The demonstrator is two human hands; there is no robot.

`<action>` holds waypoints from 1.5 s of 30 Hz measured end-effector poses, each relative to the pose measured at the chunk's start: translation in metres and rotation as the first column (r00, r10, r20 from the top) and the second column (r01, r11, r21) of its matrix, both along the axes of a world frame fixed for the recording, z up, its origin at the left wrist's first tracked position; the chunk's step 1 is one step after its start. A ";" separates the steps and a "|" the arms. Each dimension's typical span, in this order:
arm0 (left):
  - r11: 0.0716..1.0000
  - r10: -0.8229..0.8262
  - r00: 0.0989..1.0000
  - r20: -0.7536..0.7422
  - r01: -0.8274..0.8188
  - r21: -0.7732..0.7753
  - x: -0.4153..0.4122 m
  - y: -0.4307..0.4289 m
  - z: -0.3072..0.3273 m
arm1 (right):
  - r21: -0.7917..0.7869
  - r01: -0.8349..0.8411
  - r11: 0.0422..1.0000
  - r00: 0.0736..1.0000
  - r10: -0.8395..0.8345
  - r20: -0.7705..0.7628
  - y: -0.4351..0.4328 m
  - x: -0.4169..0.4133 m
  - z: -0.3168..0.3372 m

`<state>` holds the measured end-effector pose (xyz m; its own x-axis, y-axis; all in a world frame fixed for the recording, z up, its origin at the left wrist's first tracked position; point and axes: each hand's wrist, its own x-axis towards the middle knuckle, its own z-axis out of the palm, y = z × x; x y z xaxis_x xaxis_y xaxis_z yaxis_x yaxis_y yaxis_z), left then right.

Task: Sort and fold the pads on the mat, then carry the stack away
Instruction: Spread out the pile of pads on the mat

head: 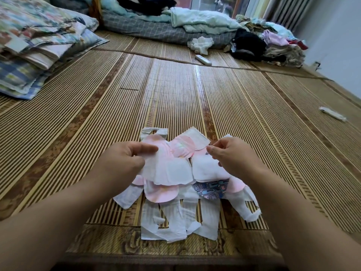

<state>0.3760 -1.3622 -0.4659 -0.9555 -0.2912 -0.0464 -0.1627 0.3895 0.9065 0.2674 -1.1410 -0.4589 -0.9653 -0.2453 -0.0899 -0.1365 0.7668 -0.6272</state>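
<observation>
Head view, both bare forearms reaching forward over bamboo mat (pixel 175 98). Heap of pads (pixel 175 214) near front edge of mat, centre frame, overlapping: white strips at the near side, round pink ones further out, one with a blue print (pixel 212 189) just under the right wrist.

Left hand (pixel 125 163) clamped on a white pad (pixel 168 171): thumb on top at its left corner, fingers curled beneath, pad lifted over the heap and spreading rightward from the grip. Pad's pink end (pixel 156 141) sticking out past the thumb, away from the body. Left grip closed on that pad, at its left edge only; rest of pad hanging free to the right.

Right hand (pixel 232 155) pinched, thumb and forefinger tips together on the upper left corner of a second white pad (pixel 207 169). That pad lying below and left of the grip, its left edge just beside the first pad, touching or nearly so; cannot tell which. Right grip closed on it.

Both held pads between the two hands, above the heap.

Elsewhere: folded quilts (pixel 39 55) stacked far left, bedding (pixel 156 26) along the far edge, clothes pile (pixel 269 45) far right, small white tube (pixel 203 60) on mat near bedding, another white item (pixel 333 114) at right, well apart from the heap.
</observation>
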 end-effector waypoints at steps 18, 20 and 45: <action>0.967 -0.156 0.982 0.107 0.129 0.222 -0.037 0.049 -0.006 | 0.059 0.031 0.998 0.999 -0.029 -0.031 0.039 -0.003 -0.007; 0.994 -0.034 0.996 0.080 0.042 -0.101 -0.039 0.035 -0.007 | 0.090 0.053 0.995 0.998 -0.050 -0.037 0.041 -0.005 -0.009; 0.934 -0.053 0.945 0.323 0.161 -0.320 -0.037 0.011 -0.021 | 0.286 0.084 0.955 0.977 -0.136 0.166 0.031 -0.010 -0.025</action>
